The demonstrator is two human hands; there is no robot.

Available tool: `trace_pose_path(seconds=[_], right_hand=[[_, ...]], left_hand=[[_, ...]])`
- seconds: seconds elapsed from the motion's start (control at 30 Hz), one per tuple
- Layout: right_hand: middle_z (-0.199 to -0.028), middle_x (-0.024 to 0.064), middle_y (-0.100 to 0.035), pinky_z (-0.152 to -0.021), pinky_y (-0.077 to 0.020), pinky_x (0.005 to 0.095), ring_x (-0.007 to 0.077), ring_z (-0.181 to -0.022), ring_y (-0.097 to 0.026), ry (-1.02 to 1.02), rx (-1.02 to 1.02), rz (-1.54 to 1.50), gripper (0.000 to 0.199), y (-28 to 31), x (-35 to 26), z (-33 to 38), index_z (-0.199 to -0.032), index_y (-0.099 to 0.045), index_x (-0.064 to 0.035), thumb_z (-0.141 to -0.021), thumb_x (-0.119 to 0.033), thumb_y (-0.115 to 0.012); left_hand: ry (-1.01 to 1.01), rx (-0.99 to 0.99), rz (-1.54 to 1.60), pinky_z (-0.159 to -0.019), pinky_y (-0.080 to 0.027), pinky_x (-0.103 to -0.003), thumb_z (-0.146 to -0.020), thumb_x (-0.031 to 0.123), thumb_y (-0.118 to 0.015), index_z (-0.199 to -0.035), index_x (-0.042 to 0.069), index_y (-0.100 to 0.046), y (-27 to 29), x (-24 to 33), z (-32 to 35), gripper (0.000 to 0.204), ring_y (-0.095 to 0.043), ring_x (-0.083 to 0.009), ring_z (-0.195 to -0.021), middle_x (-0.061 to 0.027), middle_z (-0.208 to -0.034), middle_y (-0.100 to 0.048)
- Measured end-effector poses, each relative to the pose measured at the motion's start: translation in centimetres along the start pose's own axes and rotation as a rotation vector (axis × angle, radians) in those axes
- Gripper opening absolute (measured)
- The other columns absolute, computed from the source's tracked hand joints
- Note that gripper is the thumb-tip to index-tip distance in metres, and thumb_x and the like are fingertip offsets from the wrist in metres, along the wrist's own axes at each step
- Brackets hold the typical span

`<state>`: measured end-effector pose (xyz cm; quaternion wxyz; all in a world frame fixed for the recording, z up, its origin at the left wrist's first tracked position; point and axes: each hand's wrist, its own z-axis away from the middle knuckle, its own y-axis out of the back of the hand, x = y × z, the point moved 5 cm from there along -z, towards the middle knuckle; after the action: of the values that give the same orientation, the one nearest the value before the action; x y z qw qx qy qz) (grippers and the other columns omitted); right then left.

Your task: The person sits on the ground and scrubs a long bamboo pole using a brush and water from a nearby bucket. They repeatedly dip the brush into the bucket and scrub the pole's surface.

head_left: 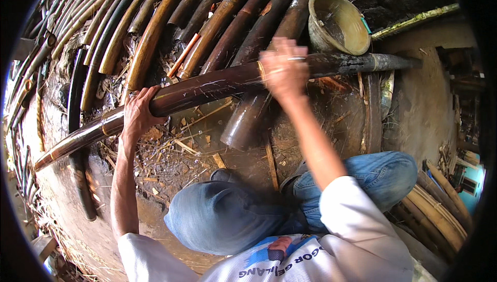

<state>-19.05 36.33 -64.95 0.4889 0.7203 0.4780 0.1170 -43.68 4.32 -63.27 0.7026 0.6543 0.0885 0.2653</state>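
A long, dark brown, wet bamboo pole (207, 89) lies across in front of me, slanting from lower left to upper right. My left hand (137, 110) is wrapped round its left part, thumb on the near side. Over the middle of the pole is my right hand (286, 68), blurred by motion, with a ring on one finger. Whether anything is under its palm is hidden. Beneath the pole, a thick bamboo piece (247, 121) points toward me and seems to prop it up. Just beyond the right hand stands a grey basin (317, 29) with some water in it.
Many bamboo poles (228, 7) lie side by side at the far left. A thin turquoise item (366, 25) rests on the basin's rim. Chips and slivers litter the wet ground (202, 132). Split bamboo lengths (432, 209) lie at my right, beside my bent knee.
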Motion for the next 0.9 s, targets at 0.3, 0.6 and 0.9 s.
trace_pose_path(seconds=[0.3, 0.6, 0.9], right_hand=[[-0.119, 0.0065, -0.077, -0.09, -0.0582, 0.0465, 0.03, -0.109, -0.073, 0.065, -0.042, -0.358, 0.028, -1.9, -13.7, 3.2, -0.116, -0.079, -0.0171, -0.092, -0.03, -0.073], [-0.145, 0.0162, -0.067, -0.126, -0.0265, 0.0619, 0.0431, -0.144, -0.053, -0.067, 0.067, 0.133, 0.034, 0.7, 11.8, 2.3, -0.124, -0.079, -0.0129, -0.105, -0.033, -0.059], [-0.133, 0.0139, -0.074, -0.114, -0.0484, 0.0511, 0.0299, -0.134, -0.064, 0.322, 0.014, -0.253, 0.04, -6.5, -15.2, 3.5, -0.131, -0.076, -0.0164, -0.097, -0.037, -0.073]], left_hand=[[-0.005, -0.082, 0.061, -0.102, -0.051, -0.05, -0.055, 0.029, -0.098, -0.14, 0.018, -0.062, -0.5, -0.1, -1.9, 0.093, -0.066, -0.0345, -0.118, -0.0098, -0.118, -0.069], [0.032, 0.269, -0.156, -0.128, -0.024, -0.059, -0.06, 0.021, -0.098, -0.167, 0.015, -0.034, -3.7, 5.9, 1.5, 0.124, -0.037, -0.0354, -0.152, -0.0169, -0.158, -0.043], [-0.05, 0.206, -0.079, -0.103, -0.046, -0.051, -0.061, 0.022, -0.094, -0.136, 0.015, -0.063, -1.9, 4.0, -6.4, 0.081, -0.065, -0.0338, -0.117, -0.0079, -0.118, -0.068]])
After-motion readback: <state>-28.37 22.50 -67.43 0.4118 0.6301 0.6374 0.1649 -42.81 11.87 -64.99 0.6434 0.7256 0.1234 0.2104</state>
